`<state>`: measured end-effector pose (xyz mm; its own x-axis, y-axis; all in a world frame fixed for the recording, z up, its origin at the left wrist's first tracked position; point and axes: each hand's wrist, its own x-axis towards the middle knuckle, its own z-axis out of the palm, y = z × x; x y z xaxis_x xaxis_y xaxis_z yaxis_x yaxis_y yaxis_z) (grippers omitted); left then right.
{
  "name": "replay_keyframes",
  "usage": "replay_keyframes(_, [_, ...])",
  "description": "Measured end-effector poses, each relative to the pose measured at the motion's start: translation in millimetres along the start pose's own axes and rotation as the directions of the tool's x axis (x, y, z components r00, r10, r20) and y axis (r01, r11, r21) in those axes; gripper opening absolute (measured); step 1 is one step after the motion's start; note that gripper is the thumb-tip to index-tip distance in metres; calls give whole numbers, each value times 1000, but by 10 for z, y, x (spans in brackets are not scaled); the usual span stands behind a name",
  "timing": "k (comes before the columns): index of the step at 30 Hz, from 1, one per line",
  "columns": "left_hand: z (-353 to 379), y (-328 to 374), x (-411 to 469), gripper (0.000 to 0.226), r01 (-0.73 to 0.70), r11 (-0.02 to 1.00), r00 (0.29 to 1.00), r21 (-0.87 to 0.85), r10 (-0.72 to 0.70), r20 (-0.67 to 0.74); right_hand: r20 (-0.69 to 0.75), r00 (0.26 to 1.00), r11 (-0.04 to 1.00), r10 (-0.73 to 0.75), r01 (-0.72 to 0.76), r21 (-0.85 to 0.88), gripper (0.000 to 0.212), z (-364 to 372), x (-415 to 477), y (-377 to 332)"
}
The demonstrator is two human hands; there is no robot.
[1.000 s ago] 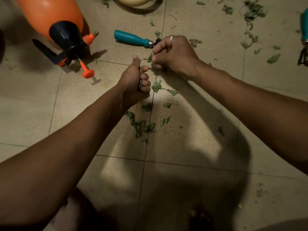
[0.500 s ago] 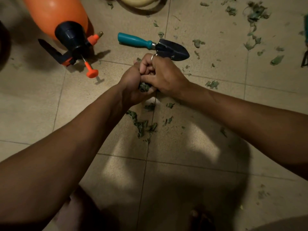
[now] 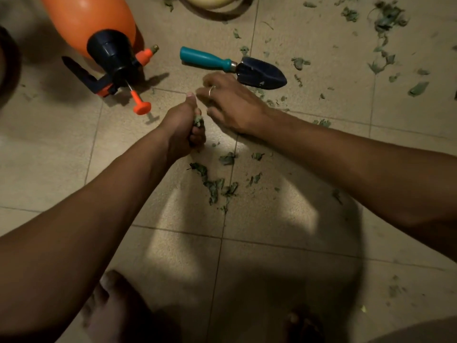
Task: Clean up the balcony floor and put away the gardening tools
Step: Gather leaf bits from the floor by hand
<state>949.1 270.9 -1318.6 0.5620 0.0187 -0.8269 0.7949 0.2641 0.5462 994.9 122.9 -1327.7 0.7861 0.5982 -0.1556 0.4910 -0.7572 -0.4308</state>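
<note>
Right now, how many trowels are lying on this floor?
1: the teal-handled trowel lies on the tiles just beyond the right hand, to the right of the orange sprayer. More could lie outside the view.

My left hand (image 3: 181,131) is fisted around a wad of leaf scraps (image 3: 197,121), thumb up. My right hand (image 3: 231,105) is spread palm down just beside it, a ring (image 3: 212,91) on one finger, low over the tiled floor (image 3: 284,243). Just past it lies the trowel (image 3: 262,74), its teal handle pointing toward the orange sprayer (image 3: 99,28) on its side. Loose leaves (image 3: 215,185) litter the tiles between my forearms.
</note>
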Motion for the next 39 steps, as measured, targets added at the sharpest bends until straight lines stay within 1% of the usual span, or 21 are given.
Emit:
replay_keyframes(1, [-9, -7, 4, 44, -4, 1000, 1000, -21, 4, -12, -9, 1000, 1000, 4, -5, -28, 29, 2, -21, -40])
replay_keyframes(3, [-19, -22, 25, 44, -9, 998, 1000, -61, 8, -29, -36, 999, 993, -35, 31, -110, 23, 5, -49, -65])
replay_keyframes(4, [-24, -25, 38, 44, -6, 997, 999, -76, 3, -34, -32, 998, 989, -54, 49, -136, 22, 4, -54, -80])
replay_keyframes(5, [-31, -29, 54, 43, -2, 996, 999, -85, -1, -37, -13, 999, 991, -39, 37, -129, 20, -10, -69, -91])
replay_keyframes(8, [-49, -15, 92, 43, -2, 995, 999, -101, -2, -41, 19, 996, 992, 92, -94, 79, 15, -48, -97, -46])
replay_keyframes(10, [-38, 10, 105, 43, -11, 993, 999, -121, 7, -34, 12, 987, 951, 163, -160, 265, 14, -118, -113, -6])
replay_keyframes(12, [2, 29, 99, 44, -27, 991, 1000, -133, 24, -19, 2, 965, 826, 261, -224, 518, 13, -239, -142, 4])
replay_keyframes(13, [28, 36, 93, 45, -30, 989, 1000, -143, 30, -8, -13, 959, 749, 282, -212, 628, 13, -310, -172, -14])
replay_keyframes(14, [55, 41, 92, 45, -29, 987, 999, -158, 31, 9, -29, 960, 691, 280, -180, 700, 15, -360, -193, -40])
replay_keyframes(15, [84, 47, 88, 45, -24, 984, 999, -174, 32, 40, -46, 964, 667, 263, -147, 730, 16, -395, -211, -83])
replay_keyframes(18, [193, 49, 71, 55, -16, 979, 982, -204, 53, 181, -85, 976, 709, 199, -84, 700, 11, -385, -258, -221])
replay_keyframes(20, [254, 47, 74, 62, 1, 968, 973, -251, 57, 223, -88, 980, 719, 180, -70, 692, 10, -362, -285, -269])
replay_keyframes(22, [287, 34, 106, 63, 29, 952, 963, -305, 55, 264, -109, 979, 728, 169, -49, 684, 10, -358, -303, -268])
replay_keyframes(24, [293, 10, 140, 55, 58, 942, 945, -330, 55, 323, -85, 980, 681, 179, -61, 730, 8, -365, -324, -257])
replay_keyframes(26, [301, -26, 148, 44, 63, 945, 937, -320, 55, 346, -40, 980, 616, 196, -91, 782, 5, -363, -338, -237])
replay_keyframes(28, [328, -42, 118, 33, 62, 946, 933, -318, 58, 355, -29, 976, 599, 214, -107, 794, 6, -348, -333, -201])
replay_keyframes(29, [342, -43, 103, 30, 63, 943, 936, -326, 57, 348, -44, 975, 612, 219, -103, 784, 7, -341, -326, -179])
replay_keyframes(31, [353, -25, 93, 34, 71, 936, 949, -345, 43, 312, -87, 974, 659, 211, -76, 748, 10, -327, -314, -129])
replay_keyframes(33, [350, 10, 91, 36, 77, 932, 957, -353, 30, 287, -119, 979, 722, 167, -40, 691, 12, -314, -306, -99])
replay_keyframes(37, [357, 85, 67, 34, 52, 959, 957, -278, 32, 290, -155, 987, 866, 37, 46, 498, 11, -287, -307, -110])
replay_keyframes(39, [339, 109, 86, 32, 59, 969, 960, -241, 11, 281, -148, 989, 917, 18, 42, 396, 9, -292, -305, -103])
